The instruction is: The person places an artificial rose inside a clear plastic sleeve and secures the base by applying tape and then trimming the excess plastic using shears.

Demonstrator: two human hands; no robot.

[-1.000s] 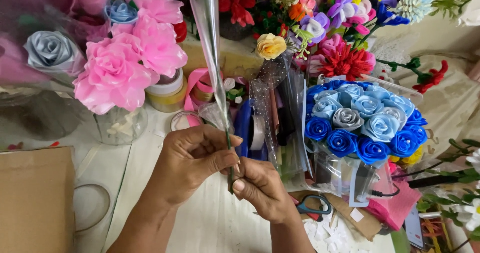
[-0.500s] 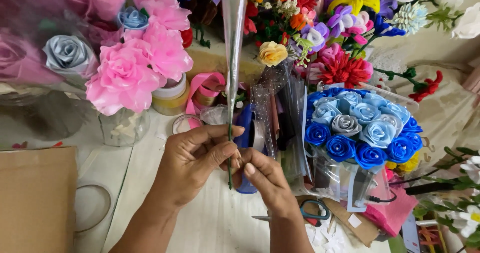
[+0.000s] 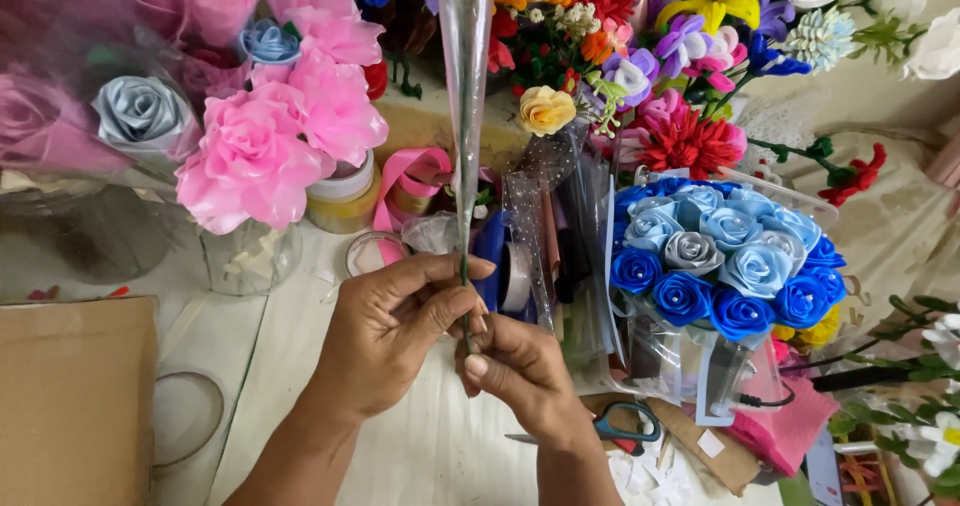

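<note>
A crowded craft tabletop [image 3: 300, 366] under soft, even light.

The tabletop has a pale, whitish surface. Left of the grip lies a flat brown cardboard piece [image 3: 70, 396], with a clear glass vase [image 3: 250, 256] of pink fabric roses [image 3: 260, 156] beyond it. Right of the grip stands a wrapped bouquet of blue and silver roses [image 3: 720, 266], with scissors [image 3: 625, 428] just below. Far beyond the grip, mixed artificial flowers [image 3: 640, 56] fill the back; a cream cloth [image 3: 900, 226] drapes at far right.
</note>
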